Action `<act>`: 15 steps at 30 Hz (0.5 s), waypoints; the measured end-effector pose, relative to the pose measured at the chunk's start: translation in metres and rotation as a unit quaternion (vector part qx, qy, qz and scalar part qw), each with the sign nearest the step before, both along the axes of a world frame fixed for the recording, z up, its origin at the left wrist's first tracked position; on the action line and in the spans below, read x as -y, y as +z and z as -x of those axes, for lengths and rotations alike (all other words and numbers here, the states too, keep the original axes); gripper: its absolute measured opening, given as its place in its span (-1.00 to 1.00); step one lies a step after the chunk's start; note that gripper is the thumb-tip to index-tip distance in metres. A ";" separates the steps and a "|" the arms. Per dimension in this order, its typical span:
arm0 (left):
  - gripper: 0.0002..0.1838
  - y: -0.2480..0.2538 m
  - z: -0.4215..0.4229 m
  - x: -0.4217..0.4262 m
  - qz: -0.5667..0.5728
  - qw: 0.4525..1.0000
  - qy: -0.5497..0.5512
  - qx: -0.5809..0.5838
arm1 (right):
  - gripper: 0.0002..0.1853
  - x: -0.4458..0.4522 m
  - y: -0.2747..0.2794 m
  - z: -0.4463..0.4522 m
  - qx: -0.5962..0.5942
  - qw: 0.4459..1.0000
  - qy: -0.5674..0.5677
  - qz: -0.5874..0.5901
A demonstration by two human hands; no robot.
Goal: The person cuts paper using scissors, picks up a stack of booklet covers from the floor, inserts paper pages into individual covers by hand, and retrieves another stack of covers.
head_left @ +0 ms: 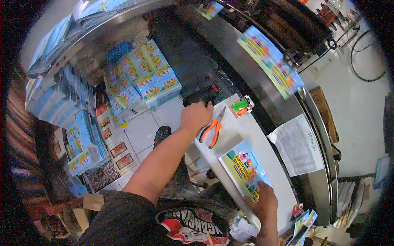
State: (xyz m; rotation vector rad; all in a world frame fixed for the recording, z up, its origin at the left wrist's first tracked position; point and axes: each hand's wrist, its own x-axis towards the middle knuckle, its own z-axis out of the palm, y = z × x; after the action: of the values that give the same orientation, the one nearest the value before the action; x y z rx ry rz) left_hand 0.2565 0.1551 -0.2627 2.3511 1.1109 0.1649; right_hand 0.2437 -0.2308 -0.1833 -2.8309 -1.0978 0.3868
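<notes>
My left hand [197, 116] is at the far end of the white bench top, just left of orange-handled pliers [213, 130]. Its fingers bend down over the edge, and what they hold, if anything, is hidden. My right hand [264, 199] rests on the near end of a small stack of printed booklets [242, 168], its fingers spread over the cover. Beyond the pliers lies a small orange and green packet [241, 106].
Booklet piles [158, 76] stand on the tiled floor and at the left [61, 102]. More printed sheets [271, 61] lie on the metal machine ledge. A handwritten paper [297, 145] hangs at the right. Loose booklets [303, 227] stand near the bottom right.
</notes>
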 end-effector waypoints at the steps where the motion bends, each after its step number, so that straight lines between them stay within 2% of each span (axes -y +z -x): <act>1: -0.40 0.000 0.000 0.000 0.003 1.000 -0.001 -0.008 | -0.30 -0.001 0.002 0.003 -0.020 1.000 -0.003 0.013; 2: -0.40 -0.001 0.000 0.000 0.002 1.000 -0.002 -0.008 | -0.30 -0.001 0.002 0.004 -0.019 1.000 -0.005 0.012; 4: -0.41 -0.001 0.001 0.000 -0.003 1.000 0.007 0.001 | -0.48 0.000 0.000 0.005 -0.014 1.000 -0.007 -0.011; 5: -0.41 -0.001 0.001 0.001 -0.003 1.000 0.006 0.001 | -0.48 0.002 0.001 0.002 -0.014 1.000 -0.007 -0.011; 7: -0.41 0.000 0.002 0.000 -0.010 1.000 0.004 -0.003 | -0.62 0.012 0.009 -0.014 -0.044 0.998 -0.049 0.014; 8: -0.41 0.001 0.001 -0.001 -0.009 1.000 0.005 -0.003 | -0.67 0.022 0.026 -0.026 -0.023 0.999 -0.039 -0.018; 9: -0.41 0.002 0.002 0.000 -0.004 1.000 -0.001 -0.004 | -0.65 0.010 0.063 -0.038 -0.016 0.995 -0.094 0.024; 10: -0.41 0.003 0.002 0.001 0.002 1.000 -0.008 -0.005 | -0.66 0.029 0.072 -0.060 0.061 0.994 -0.081 -0.039; 11: -0.41 0.000 0.001 0.001 0.002 1.000 -0.010 -0.005 | -0.64 0.072 0.059 -0.097 0.231 0.968 -0.097 0.020; 12: -0.41 -0.006 0.000 0.000 -0.001 1.000 -0.005 0.001 | -0.62 0.073 0.081 -0.120 0.307 0.944 -0.094 -0.076; 14: -0.41 -0.008 -0.002 -0.001 -0.005 1.000 0.002 0.006 | -0.53 0.043 0.132 -0.142 0.356 0.889 -0.212 -0.193; 15: -0.41 -0.008 -0.003 -0.001 -0.002 1.000 0.008 0.003 | -0.56 0.030 0.144 -0.158 0.455 0.856 -0.145 -0.196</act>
State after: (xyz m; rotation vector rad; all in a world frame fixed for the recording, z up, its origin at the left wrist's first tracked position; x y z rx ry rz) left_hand 0.2591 0.1563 -0.2704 2.3450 1.1283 0.1797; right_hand 0.4018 -0.2605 -0.0392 -2.6849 -0.6506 -1.1683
